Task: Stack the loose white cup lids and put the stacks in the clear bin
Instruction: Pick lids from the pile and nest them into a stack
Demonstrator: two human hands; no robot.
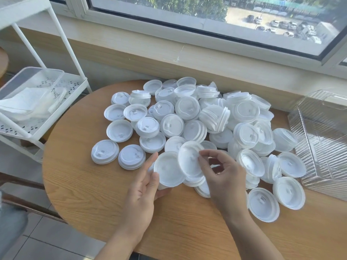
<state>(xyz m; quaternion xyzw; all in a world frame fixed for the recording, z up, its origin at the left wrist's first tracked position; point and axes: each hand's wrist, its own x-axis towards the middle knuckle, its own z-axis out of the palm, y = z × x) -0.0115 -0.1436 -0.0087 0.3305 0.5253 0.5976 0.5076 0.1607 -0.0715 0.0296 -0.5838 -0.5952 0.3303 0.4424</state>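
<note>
Dozens of round white plastic cup lids [189,117], too many to count, heaped on round wooden desk [90,184]; one ribbed clear bin [323,139] at right. Left hand [144,186] cups upturned lid stack [168,170], fingers loosely curled; right hand [221,171] pinches tilted lid [189,160].

Left hand [144,186] cupped, right hand [223,173] pinching.
</note>
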